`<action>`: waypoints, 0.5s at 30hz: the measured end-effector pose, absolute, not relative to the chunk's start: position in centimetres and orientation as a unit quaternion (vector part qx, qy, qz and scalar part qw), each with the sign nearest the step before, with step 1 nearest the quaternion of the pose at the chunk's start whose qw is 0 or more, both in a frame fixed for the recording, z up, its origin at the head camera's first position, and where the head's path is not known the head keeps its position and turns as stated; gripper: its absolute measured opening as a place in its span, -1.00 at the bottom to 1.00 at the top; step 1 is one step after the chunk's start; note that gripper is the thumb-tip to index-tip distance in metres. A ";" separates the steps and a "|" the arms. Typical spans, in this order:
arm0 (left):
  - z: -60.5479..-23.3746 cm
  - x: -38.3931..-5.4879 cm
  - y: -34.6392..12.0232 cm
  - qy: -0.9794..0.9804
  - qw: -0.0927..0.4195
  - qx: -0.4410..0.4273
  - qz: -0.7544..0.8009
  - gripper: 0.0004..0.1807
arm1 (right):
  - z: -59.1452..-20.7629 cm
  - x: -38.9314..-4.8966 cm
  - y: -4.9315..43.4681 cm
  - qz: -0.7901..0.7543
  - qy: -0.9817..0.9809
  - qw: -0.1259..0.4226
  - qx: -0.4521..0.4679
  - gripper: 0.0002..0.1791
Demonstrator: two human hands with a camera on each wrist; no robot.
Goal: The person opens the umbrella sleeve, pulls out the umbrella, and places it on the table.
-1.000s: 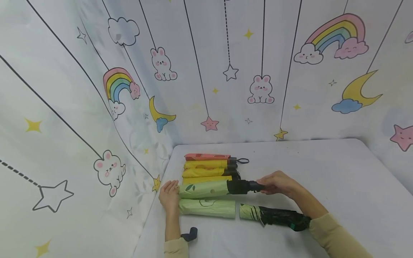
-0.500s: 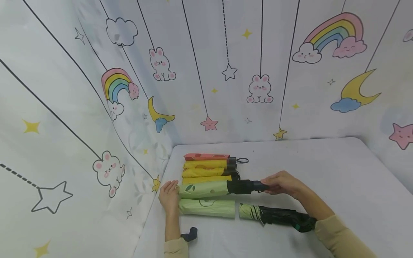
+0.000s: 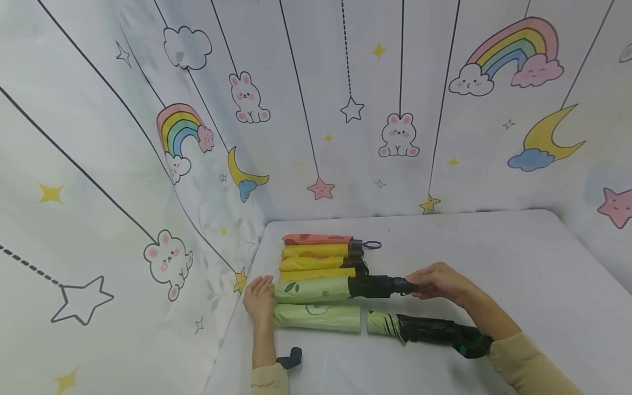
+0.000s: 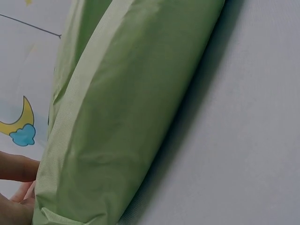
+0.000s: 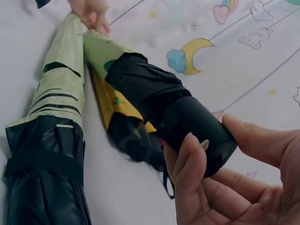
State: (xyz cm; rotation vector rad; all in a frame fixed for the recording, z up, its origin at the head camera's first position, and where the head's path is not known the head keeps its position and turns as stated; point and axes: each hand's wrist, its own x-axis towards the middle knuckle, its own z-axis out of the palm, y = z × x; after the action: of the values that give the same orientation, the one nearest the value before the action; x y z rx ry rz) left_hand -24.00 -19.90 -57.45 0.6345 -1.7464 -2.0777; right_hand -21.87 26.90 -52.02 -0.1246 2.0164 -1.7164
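White table (image 3: 494, 247): our right hand (image 3: 439, 281) pinches the handle (image 3: 404, 285) of the green umbrella (image 3: 311, 291), now slid toward 3 o'clock, apparently lengthening it, our left hand (image 3: 259, 300) touching its 9-o'clock end, grip unclear.

On the white-covered worktop (image 3: 518, 263), the left hand (image 3: 259, 300) holds the left end of a light-green folded umbrella (image 3: 313, 291) near the left edge, while the fingers of the right hand (image 3: 439, 281) pinch its dark handle end. Toward the far left corner, a red folded umbrella (image 3: 316, 240) and three yellow folded umbrellas (image 3: 313, 264) lie side by side, parallel to the far edge. Nearer the near edge lies a green-and-black folded umbrella (image 3: 382, 323), its black end by the right sleeve (image 3: 528, 362).
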 end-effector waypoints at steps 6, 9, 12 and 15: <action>-57.7 -24.1 -19.9 -0.621 0.175 0.225 -0.730 -0.44 | -51.6 -21.4 27.4 -0.623 0.741 0.243 -0.060 -0.55; -57.7 -24.1 -19.8 -0.619 0.174 0.224 -0.732 -0.43 | -51.6 -21.3 27.7 -0.622 0.743 0.242 -0.058 -0.55; -57.6 -24.0 -19.7 -0.619 0.173 0.224 -0.733 -0.44 | -51.8 -21.2 28.1 -0.622 0.742 0.243 -0.055 -0.55; -57.5 -23.9 -19.6 -0.620 0.173 0.223 -0.732 -0.44 | -52.0 -21.0 28.6 -0.624 0.740 0.244 -0.054 -0.55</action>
State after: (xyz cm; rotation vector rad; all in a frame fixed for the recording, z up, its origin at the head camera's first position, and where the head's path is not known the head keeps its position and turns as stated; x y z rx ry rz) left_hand -23.92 -19.62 -57.54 0.6327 -1.7582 -2.0772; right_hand -21.04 28.56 -51.97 -0.1469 2.0224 -1.7045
